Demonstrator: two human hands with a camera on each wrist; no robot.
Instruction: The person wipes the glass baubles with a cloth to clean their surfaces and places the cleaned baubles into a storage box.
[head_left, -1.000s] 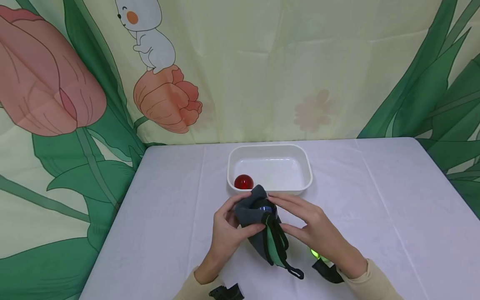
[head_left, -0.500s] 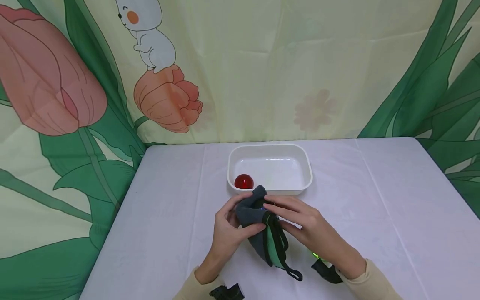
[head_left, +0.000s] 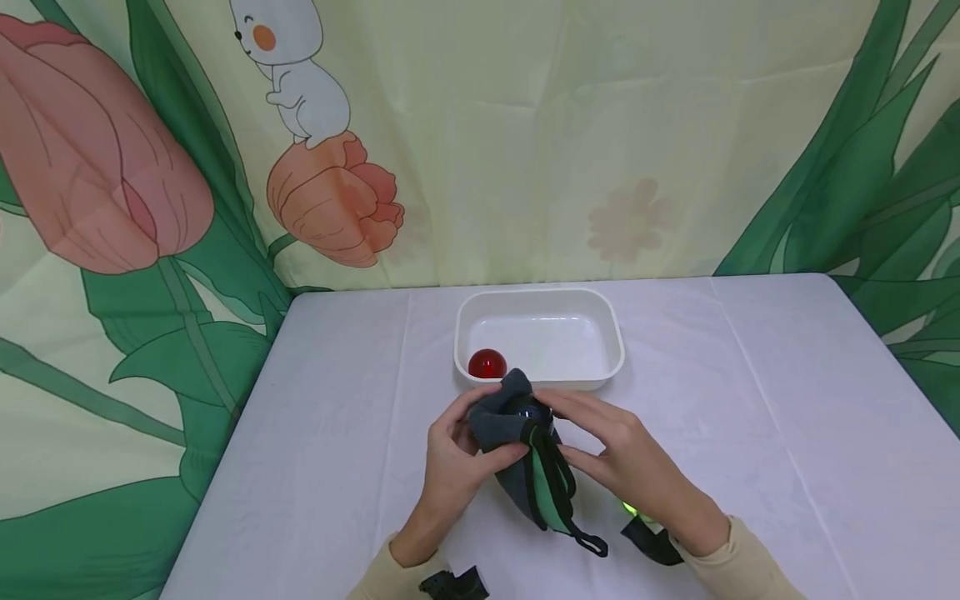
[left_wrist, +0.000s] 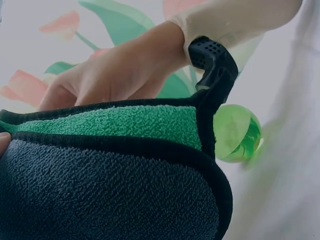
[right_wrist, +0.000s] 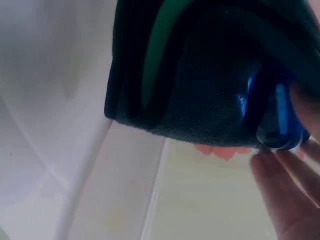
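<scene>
My left hand [head_left: 457,462] holds a dark grey cloth [head_left: 498,429] with a green inner face, black edging and a hanging loop; its thumb lies on the near side. Tucked in the cloth's fold is a shiny blue see-through ball [head_left: 532,410], partly hidden. Fingertips of my right hand [head_left: 626,446] pinch this ball from the right. In the right wrist view, the blue ball [right_wrist: 280,115] shows at the cloth's edge with fingers [right_wrist: 282,195] against it. The left wrist view has the folded cloth [left_wrist: 110,190] in front of the right hand [left_wrist: 120,70].
Behind the hands stands a white tray [head_left: 562,342] with a red ball [head_left: 487,364] in its near left corner. A green see-through ball [left_wrist: 235,132] lies on the white tablecloth [head_left: 337,433], mostly hidden by the right wrist in the head view. A printed curtain [head_left: 487,167] hangs behind the table.
The right fingers slid left over the ball in the fold, then drew back right, so more of the blue ball shows. The left hand keeps its hold on the cloth.
</scene>
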